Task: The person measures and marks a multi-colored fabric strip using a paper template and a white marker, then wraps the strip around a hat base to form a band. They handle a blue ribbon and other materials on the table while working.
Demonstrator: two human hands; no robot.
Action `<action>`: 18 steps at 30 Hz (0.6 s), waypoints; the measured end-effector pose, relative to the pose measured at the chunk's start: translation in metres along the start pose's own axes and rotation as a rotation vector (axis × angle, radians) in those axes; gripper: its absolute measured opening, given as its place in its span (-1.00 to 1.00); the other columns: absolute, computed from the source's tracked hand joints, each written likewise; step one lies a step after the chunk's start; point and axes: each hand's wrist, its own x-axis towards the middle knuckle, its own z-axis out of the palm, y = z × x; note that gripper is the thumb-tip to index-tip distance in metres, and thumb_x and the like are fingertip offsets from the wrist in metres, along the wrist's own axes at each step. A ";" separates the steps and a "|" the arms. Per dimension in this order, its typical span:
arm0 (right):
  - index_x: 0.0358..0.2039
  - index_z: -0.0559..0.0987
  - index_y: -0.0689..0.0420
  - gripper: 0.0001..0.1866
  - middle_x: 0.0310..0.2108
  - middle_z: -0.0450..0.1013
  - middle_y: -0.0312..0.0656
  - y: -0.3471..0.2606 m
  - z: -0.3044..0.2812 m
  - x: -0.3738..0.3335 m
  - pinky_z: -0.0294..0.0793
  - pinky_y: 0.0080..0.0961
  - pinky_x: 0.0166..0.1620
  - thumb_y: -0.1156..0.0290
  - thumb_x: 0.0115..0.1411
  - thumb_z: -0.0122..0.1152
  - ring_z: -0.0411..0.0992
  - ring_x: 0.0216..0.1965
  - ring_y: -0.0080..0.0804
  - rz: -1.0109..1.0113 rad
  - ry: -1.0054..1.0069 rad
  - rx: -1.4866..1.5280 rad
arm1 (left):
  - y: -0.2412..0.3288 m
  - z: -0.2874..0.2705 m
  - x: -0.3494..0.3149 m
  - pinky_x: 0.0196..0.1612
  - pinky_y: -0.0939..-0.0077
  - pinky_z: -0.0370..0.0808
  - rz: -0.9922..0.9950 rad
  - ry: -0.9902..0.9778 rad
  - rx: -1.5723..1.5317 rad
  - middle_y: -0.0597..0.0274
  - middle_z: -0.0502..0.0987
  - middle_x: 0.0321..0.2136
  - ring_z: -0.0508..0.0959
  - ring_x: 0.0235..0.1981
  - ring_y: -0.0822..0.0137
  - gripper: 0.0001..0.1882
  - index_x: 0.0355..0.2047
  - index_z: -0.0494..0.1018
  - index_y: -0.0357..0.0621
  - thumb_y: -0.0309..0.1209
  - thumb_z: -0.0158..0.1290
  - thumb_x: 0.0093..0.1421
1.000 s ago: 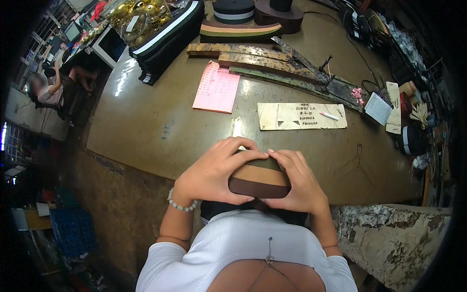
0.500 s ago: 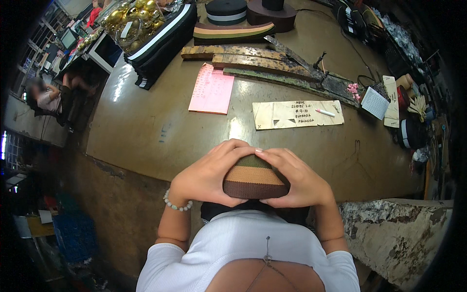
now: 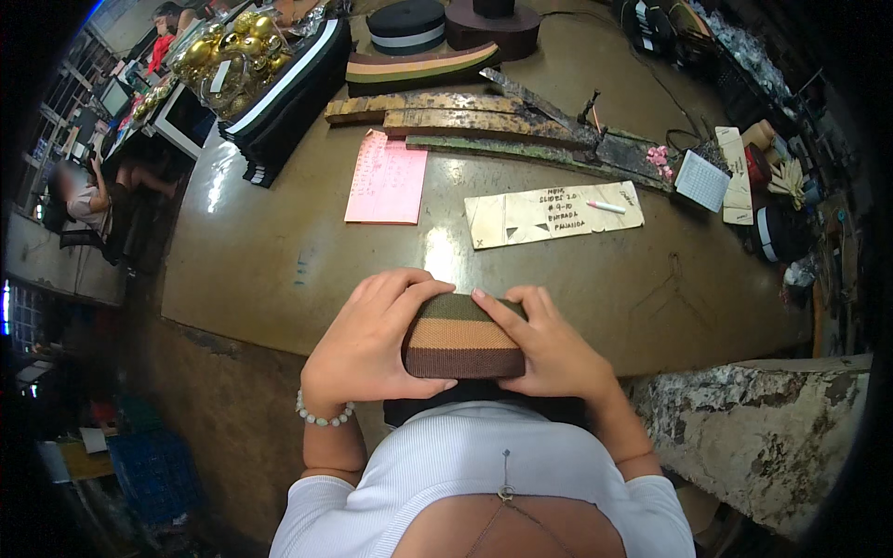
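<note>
Between my hands, close to my body at the table's near edge, is a striped bundle of woven strap (image 3: 465, 337), green, tan and dark brown. My left hand (image 3: 372, 335) wraps its left end, thumb along the near side and fingers over the far side. At the other end, my right hand (image 3: 549, 344) grips with its thumb low on the brown stripe and a fingertip resting on the green one. Both hands are closed on it. Its underside is hidden.
A pink paper (image 3: 386, 181) and a cream card pattern (image 3: 553, 216) with a pen (image 3: 606, 207) lie ahead. Beyond are a wood-and-metal cutter (image 3: 484, 124), striped straps (image 3: 423, 67), black-and-white straps (image 3: 288, 93) and webbing rolls (image 3: 406, 30). A person (image 3: 88, 200) sits far left.
The bundle has shifted slightly left in view and looks less bowed. My right hand's fingers have spread and moved along its top. The seated person has raised a hand.
</note>
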 end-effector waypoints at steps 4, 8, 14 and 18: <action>0.35 0.10 0.11 0.24 0.02 0.18 0.06 0.011 0.030 0.004 0.26 -0.25 0.16 0.17 -0.31 0.65 0.18 0.09 0.04 0.117 0.024 0.130 | -0.015 0.007 0.009 0.15 0.26 0.29 0.041 0.027 -0.324 0.00 0.39 -0.08 0.41 -0.02 0.02 -0.12 0.02 0.38 -0.23 -0.19 0.44 -0.38; 0.22 0.19 0.17 0.17 0.08 0.17 0.03 0.026 0.030 -0.001 0.21 -0.22 0.21 0.14 -0.39 0.69 0.18 0.13 -0.04 -0.010 0.269 0.061 | -0.029 0.034 0.011 0.17 0.34 0.27 0.099 0.161 -0.623 0.05 0.36 -0.06 0.38 0.04 0.12 -0.10 0.04 0.36 -0.24 -0.24 0.43 -0.38; 0.15 0.32 0.18 0.03 0.05 0.28 -0.01 0.015 -0.014 -0.005 0.24 -0.15 0.19 0.22 -0.39 0.65 0.25 0.09 0.01 -0.019 0.313 0.051 | -0.030 0.067 0.021 0.29 0.37 0.12 -0.029 0.016 -0.704 0.07 0.21 0.10 0.27 0.19 0.13 0.12 0.25 0.20 -0.20 -0.24 0.42 -0.39; 0.15 0.35 0.18 0.02 0.02 0.30 0.02 -0.004 -0.020 -0.002 0.24 -0.15 0.20 0.16 -0.36 0.65 0.22 0.11 0.03 -0.015 0.325 0.049 | -0.017 0.054 0.023 0.24 0.24 0.26 0.101 -0.018 -0.382 -0.06 0.24 0.09 0.30 0.16 -0.01 0.05 0.24 0.19 -0.22 -0.33 0.40 -0.32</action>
